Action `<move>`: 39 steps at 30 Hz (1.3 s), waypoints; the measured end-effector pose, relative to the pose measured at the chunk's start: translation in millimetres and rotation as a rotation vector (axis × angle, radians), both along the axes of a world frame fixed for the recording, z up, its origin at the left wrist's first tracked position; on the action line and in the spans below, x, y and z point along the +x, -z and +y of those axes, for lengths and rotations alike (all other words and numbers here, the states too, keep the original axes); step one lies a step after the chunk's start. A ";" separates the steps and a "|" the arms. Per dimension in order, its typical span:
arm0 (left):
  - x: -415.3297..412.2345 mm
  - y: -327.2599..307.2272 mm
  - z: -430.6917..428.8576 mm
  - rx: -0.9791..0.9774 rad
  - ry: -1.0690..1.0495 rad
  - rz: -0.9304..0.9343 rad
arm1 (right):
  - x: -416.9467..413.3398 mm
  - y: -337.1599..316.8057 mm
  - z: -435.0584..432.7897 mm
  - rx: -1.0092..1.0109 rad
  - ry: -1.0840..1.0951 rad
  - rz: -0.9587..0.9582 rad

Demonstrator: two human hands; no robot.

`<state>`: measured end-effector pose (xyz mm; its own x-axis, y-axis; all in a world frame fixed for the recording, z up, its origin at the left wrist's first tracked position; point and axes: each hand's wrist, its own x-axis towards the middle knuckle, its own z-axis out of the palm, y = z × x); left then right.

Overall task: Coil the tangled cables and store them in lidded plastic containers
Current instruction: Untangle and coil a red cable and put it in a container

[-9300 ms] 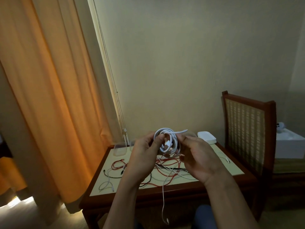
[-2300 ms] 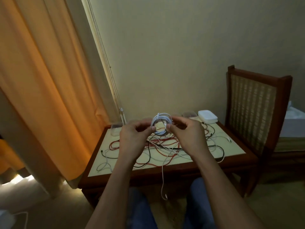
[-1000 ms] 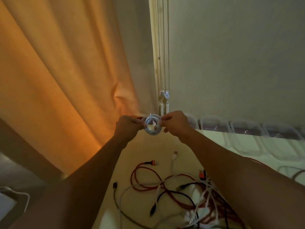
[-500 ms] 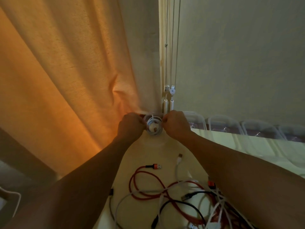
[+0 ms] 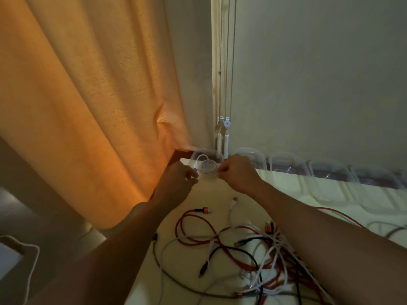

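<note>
Both arms reach forward. The left hand [image 5: 179,181] and right hand [image 5: 236,172] have curled fingers, and whether either grip pinches cannot be told. Between the grips, the coiled white cable [image 5: 208,167] lies flat in a clear plastic container [image 5: 196,154].

The table [image 5: 217,194] bears tangled cables [image 5: 270,246] and a row of clear containers [image 5: 286,160].
</note>
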<state>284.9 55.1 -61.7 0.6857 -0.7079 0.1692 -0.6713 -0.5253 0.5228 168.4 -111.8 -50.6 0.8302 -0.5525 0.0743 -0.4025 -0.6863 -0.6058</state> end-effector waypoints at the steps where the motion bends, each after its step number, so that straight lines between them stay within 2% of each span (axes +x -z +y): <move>1: -9.6 -0.6 9.1 0.017 0.018 0.010 | -10.8 -2.9 8.0 0.022 -0.033 0.029; 6: -46.6 4.2 53.0 0.162 0.077 0.100 | -63.8 -0.1 46.8 0.091 -0.128 0.198; 9: -61.7 7.0 71.3 0.311 0.082 0.071 | -87.1 7.0 66.9 0.087 -0.143 0.259; 11: -70.2 5.1 76.9 0.330 0.066 0.039 | -96.5 7.6 76.8 0.074 -0.135 0.259; 15: -80.1 -6.0 78.3 0.213 0.024 0.066 | -106.7 -2.7 88.8 0.060 -0.087 0.174; 23: -110.6 -79.4 65.4 -0.305 0.199 0.151 | -120.9 -52.7 96.3 0.094 -0.055 -0.153; 25: -120.6 -105.6 62.4 -0.381 0.235 0.159 | -126.7 -71.6 94.9 0.120 -0.046 -0.208; 30: -143.8 -163.7 55.0 -0.457 0.296 0.146 | -156.2 -134.0 82.6 0.234 -0.019 -0.405; 35: -167.4 -202.4 48.5 -0.450 0.320 0.198 | -192.7 -208.1 59.2 0.202 0.021 -0.574; 39: -191.9 -236.4 41.2 -0.483 0.335 0.164 | -220.5 -261.2 51.6 0.183 0.037 -0.653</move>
<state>93.0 96.2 174.7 0.4831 -0.7591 0.4364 -0.6496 0.0234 0.7599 -52.2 -60.2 210.7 0.6274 -0.6308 0.4565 0.0645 -0.5422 -0.8378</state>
